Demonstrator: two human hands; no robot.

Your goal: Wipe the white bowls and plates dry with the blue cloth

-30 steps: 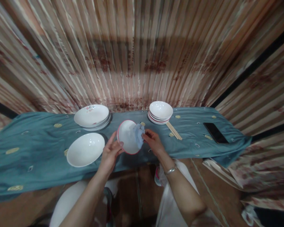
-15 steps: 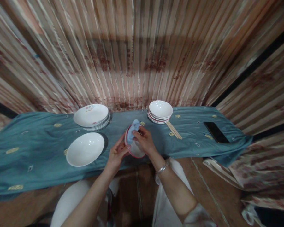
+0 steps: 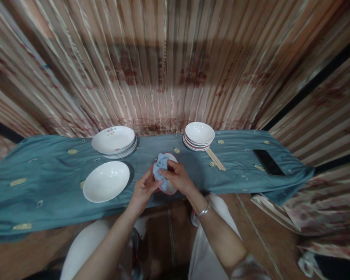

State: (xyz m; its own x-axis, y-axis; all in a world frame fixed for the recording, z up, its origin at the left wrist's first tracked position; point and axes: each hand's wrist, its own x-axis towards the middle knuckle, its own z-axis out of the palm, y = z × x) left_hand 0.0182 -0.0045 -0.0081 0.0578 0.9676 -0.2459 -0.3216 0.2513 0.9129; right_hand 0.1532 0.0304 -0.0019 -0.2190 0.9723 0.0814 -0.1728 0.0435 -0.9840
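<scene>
A small white bowl [image 3: 171, 188] with a red rim is held up tilted above the front part of the table. My left hand [image 3: 145, 188] grips its left side, with the thumb over the rim by the cloth. A crumpled light-blue cloth [image 3: 161, 165] lies against the left side of the bowl and covers part of it. My right hand [image 3: 179, 177] pinches the cloth, fingers bent over the bowl's right edge; the fingertips are partly hidden. A silver bracelet sits on my right wrist.
A teal cloth-covered table [image 3: 58, 167] bears a stack of floral plates [image 3: 113, 140], a larger white bowl [image 3: 106, 182], a stack of small bowls [image 3: 198, 134], chopsticks [image 3: 216, 160] and a black phone [image 3: 268, 162]. A patterned curtain [image 3: 169, 77] hangs behind.
The blue cloth has shifted down and slightly left across the bowl, and the bowl has turned, showing its far rim. Both hands stay on them. The view has moved slightly.
</scene>
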